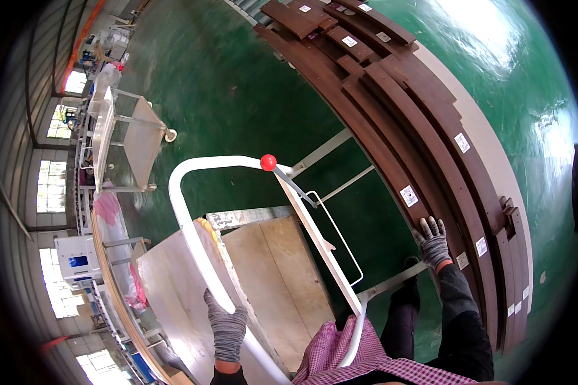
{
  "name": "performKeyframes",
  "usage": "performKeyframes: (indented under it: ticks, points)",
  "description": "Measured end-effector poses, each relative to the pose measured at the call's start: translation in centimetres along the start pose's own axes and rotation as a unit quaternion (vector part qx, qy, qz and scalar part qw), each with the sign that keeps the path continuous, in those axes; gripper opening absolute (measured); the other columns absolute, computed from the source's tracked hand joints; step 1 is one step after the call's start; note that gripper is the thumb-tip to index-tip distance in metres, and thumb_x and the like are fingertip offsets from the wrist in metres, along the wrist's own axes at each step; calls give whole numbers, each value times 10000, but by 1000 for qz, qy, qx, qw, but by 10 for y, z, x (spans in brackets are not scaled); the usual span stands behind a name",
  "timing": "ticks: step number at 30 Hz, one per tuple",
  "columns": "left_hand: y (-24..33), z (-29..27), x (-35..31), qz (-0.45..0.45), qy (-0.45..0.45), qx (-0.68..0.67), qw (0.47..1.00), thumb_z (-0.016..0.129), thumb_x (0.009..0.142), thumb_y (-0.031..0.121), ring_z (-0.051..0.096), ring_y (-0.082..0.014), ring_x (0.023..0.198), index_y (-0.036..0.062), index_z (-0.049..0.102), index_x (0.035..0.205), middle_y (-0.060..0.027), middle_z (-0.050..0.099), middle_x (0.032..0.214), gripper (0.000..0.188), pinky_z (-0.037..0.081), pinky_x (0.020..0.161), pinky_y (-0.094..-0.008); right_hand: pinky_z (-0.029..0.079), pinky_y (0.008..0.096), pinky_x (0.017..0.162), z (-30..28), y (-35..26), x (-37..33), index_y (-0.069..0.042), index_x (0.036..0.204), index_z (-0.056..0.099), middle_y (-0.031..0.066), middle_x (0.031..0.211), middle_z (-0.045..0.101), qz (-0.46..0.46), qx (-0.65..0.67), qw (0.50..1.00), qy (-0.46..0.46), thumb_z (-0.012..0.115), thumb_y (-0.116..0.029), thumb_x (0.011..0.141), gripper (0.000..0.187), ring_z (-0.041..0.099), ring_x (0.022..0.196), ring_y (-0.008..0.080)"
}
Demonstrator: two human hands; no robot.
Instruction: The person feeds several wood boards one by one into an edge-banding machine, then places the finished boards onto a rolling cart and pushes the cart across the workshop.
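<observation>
My left hand (227,330), in a grey knit glove, is closed around the white tubular handle (196,247) of a cart. A lever with a red ball knob (268,162) stands at the handle's far end. My right hand (433,242), gloved with darkened fingertips, lies with spread fingers on the near edge of the long brown boards (392,122). Those boards are stacked lengthwise to my right, several with white labels (409,196). Part of the left fingers is hidden behind the tube.
A worn wooden panel (276,269) lies low beside the handle. Further left stands a wheeled cart with pale shelves (141,138). A long workbench edge (112,292) and a white machine (76,258) run along the windowed wall. The floor (218,83) is green and shiny.
</observation>
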State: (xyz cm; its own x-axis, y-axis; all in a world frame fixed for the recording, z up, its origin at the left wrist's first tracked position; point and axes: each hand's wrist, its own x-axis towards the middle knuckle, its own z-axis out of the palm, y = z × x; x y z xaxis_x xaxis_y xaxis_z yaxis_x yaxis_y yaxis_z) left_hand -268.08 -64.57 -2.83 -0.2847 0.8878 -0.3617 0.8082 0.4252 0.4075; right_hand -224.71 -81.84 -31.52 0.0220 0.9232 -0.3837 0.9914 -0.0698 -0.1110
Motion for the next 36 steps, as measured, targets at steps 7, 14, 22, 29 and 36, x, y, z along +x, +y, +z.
performKeyframes:
  ticks: [7,14,22,29,36]
  points:
    - [5,-5,-21,1,23,-49,999,526,590,-85,461,-235,1015,25,222,1259,-143,435,1092,743,375,904,-310,37,510,1042,-20,-6,3,-243,1224,445,84,1370,264,5,32,999,0,515,-209,674,556,169,1282,311]
    - [11,-15,-64,-55,2,-44,997,499,610,-94,477,-222,954,32,209,1282,-140,434,1078,743,409,849,-297,57,499,1043,-31,-14,2,-239,1223,446,78,1356,295,16,11,1000,7,497,-184,698,530,192,1278,300]
    - [-30,6,-132,-112,43,-119,986,494,621,-145,481,-143,531,111,211,1292,-42,406,737,772,458,422,-264,88,482,1044,-34,-13,16,-252,1231,431,60,1366,271,6,-20,998,54,531,-210,690,551,198,1275,274]
    - [-70,10,-136,-19,45,-113,992,498,614,-147,486,-146,506,99,229,1275,-48,418,737,755,466,400,-262,65,426,1059,-44,-12,81,-263,1291,344,42,1408,179,8,-30,997,75,563,-243,721,612,118,1306,240]
    - [-105,32,-125,30,63,-94,993,544,593,-109,499,-152,688,47,269,1244,-94,478,910,724,459,619,-248,119,499,1026,-42,-25,-9,-193,1272,344,142,1342,265,3,151,957,246,650,-313,663,691,221,1245,348]
